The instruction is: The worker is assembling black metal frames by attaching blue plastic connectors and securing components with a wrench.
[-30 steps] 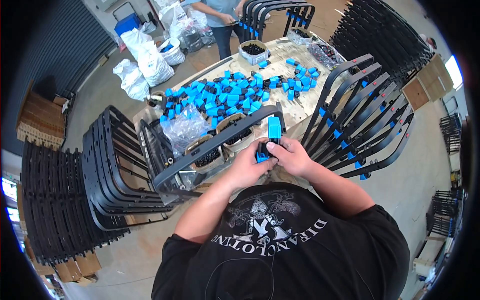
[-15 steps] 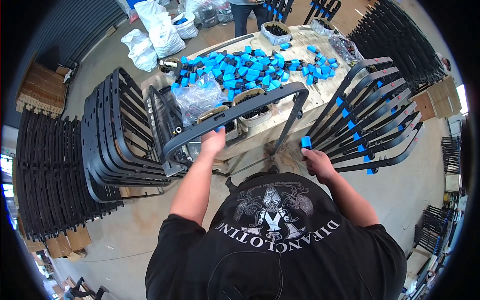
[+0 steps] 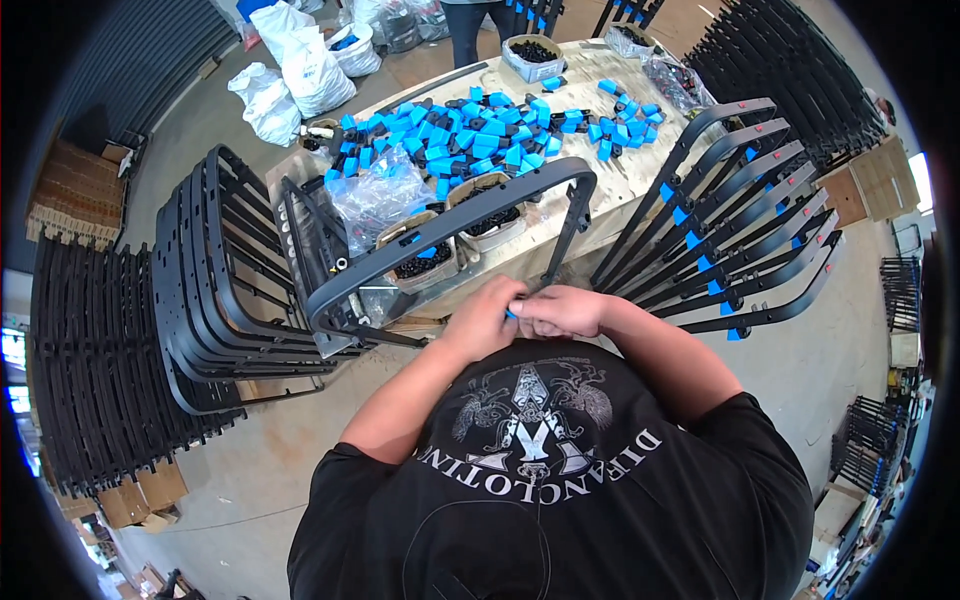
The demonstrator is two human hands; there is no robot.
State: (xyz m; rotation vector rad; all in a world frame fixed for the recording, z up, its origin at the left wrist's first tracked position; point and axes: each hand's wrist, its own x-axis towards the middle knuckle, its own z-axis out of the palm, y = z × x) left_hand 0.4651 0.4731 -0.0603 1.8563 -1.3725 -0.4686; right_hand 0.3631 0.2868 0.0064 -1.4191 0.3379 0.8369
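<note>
My left hand (image 3: 482, 318) and my right hand (image 3: 563, 311) meet close to my chest, fingers closed together. Between them shows a sliver of a small blue piece (image 3: 511, 314); my fingers cover the rest of it. Just beyond the hands stands a black bent metal frame (image 3: 450, 222), its top bar slanting across the near edge of the table. Neither hand touches the frame. Behind the bar sit two boxes of small black parts, a left one (image 3: 457, 264) with a blue piece on top and a right one (image 3: 497, 239).
Blue-and-black pieces (image 3: 480, 140) lie heaped on the wooden table (image 3: 590, 200), beside a clear plastic bag (image 3: 375, 195). More black frames lean at the left (image 3: 190, 270) and right (image 3: 735, 225). White sacks (image 3: 300, 60) stand beyond, and a person (image 3: 465, 35) is across the table.
My left hand has left the frame's bar and come down toward my chest. My right hand has swung left with the blue piece, and the two hands now meet.
</note>
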